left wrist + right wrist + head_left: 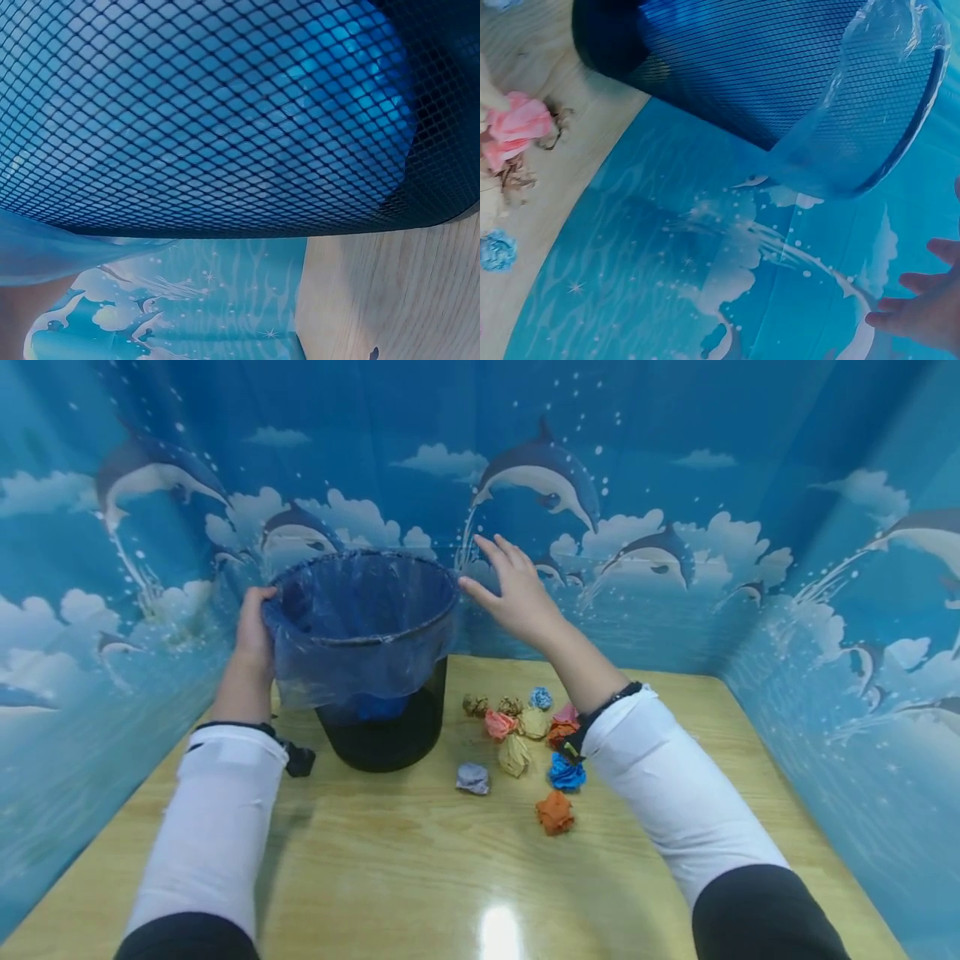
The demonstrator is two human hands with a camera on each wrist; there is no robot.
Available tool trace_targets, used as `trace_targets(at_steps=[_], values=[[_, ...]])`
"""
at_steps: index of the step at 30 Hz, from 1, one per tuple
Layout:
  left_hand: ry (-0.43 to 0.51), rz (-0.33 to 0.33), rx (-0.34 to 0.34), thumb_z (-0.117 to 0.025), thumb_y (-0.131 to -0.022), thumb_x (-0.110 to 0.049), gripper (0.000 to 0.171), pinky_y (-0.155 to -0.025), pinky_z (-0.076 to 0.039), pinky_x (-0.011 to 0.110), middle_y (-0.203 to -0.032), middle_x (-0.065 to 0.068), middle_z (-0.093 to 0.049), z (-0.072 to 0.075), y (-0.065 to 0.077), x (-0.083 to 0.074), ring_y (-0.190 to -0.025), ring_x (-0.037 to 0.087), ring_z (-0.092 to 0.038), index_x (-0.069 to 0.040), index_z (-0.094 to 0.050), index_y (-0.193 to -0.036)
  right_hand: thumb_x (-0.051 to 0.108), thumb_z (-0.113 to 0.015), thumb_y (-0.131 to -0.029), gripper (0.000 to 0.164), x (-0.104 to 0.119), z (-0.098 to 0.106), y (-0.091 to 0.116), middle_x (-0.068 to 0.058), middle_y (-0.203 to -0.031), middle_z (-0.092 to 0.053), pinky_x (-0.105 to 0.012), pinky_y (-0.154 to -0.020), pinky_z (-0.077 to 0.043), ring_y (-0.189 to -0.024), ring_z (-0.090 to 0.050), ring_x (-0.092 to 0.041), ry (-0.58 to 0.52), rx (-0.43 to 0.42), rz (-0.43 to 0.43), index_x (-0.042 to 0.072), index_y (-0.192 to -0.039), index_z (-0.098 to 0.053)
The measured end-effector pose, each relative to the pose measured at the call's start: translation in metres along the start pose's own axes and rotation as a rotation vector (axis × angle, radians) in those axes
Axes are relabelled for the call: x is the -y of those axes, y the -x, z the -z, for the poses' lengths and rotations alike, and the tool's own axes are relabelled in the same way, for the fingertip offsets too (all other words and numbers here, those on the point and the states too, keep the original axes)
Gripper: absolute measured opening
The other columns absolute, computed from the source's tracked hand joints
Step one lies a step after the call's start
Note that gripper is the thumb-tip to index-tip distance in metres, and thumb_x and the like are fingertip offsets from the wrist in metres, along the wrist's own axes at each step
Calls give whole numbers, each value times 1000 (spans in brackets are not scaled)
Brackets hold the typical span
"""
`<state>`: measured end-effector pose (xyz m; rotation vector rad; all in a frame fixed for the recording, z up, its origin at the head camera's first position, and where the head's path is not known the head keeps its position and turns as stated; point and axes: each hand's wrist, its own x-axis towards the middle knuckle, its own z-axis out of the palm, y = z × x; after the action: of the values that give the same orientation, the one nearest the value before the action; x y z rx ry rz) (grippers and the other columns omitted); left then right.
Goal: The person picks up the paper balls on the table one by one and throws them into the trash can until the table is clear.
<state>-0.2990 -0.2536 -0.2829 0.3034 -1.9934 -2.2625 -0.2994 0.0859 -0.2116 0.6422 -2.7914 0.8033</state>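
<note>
On the table point(390, 868), the bag point(360, 668) already lines our bin point(405, 735); our left hand point(257, 628) grips its rim, our right hand point(519, 602) spreads, empty; paper balls point(555, 812) lie outside.

A wood-grained table point(390, 852) bears a bin point(386, 731) and crumpled paper balls point(514, 756).

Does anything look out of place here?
Perhaps the paper balls: they lie loose on the table, just right of the bin, where you'd expect such scraps inside it. I see nothing plainly damaged.

blue dolphin-print walls point(675, 410) | pale wood tabletop point(375, 868) | white glare point(499, 933) on tabletop
</note>
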Motion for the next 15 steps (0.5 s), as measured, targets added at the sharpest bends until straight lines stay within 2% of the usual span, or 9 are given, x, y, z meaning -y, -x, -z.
trace_targets(at_steps=[6, 15], values=[[-25, -28, -24, -34, -94, -54, 72, -120, 11, 37, -158, -12, 28, 1, -1, 2, -144, 15, 28, -33, -6, -156, 50, -47, -98, 71, -15, 3, 17, -5, -164, -4, -57, -118, -8, -151, 0, -29, -11, -14, -2, 26, -157, -15], [-21, -46, -16, -33, -94, -51, 68, -119, 13, 36, -158, -12, 29, 2, -2, 2, -143, 13, 30, -32, -11, -156, 48, -48, -98, 73, -46, 5, 44, -7, -164, -3, -62, -116, -8, -150, -1, -33, 66, 0, 2, 26, -157, -13]])
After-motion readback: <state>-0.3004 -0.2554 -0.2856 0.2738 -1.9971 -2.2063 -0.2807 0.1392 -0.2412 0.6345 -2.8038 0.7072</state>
